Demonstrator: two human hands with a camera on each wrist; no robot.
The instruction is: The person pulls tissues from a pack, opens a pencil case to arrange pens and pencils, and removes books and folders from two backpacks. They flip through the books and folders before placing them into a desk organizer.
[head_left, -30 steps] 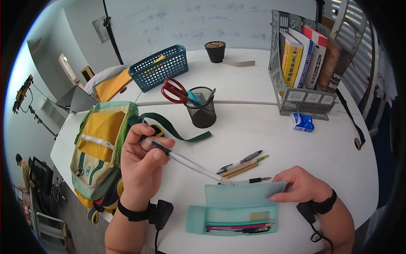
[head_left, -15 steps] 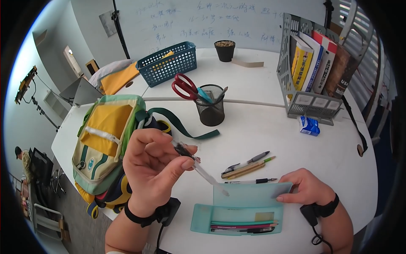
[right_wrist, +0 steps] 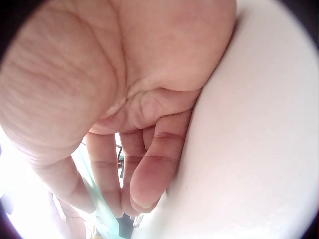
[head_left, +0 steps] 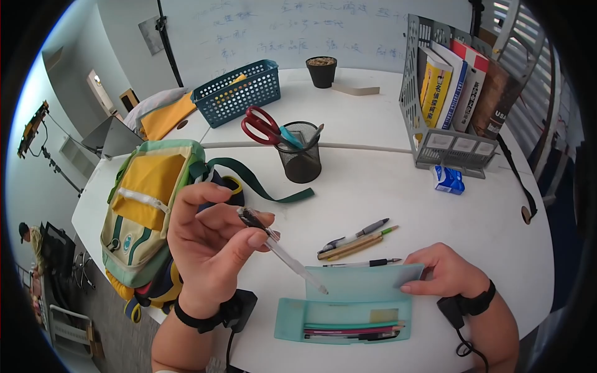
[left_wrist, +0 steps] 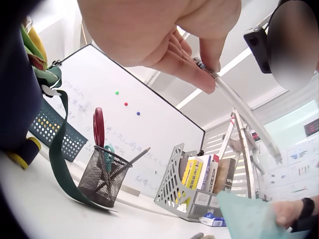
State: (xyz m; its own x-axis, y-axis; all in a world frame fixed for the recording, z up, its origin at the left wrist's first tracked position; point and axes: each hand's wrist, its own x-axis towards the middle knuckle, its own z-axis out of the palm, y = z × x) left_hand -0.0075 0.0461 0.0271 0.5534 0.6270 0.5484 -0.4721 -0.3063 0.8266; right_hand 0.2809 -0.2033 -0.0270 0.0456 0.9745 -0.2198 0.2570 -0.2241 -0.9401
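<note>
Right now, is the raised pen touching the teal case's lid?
Apart. The left wrist view shows a gap between the lower end of the pen and the lid.

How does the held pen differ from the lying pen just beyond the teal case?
Pose: the held pen slants downward in the air, while the lying pen rests flat on the table.
Contact: the left hand pinches the held pen; neither of the hands touches the lying pen.
Dark part: on the held pen it is at the raised end, by the fingers; the lying pen has a black section toward its right end.
Both are slim.
</note>
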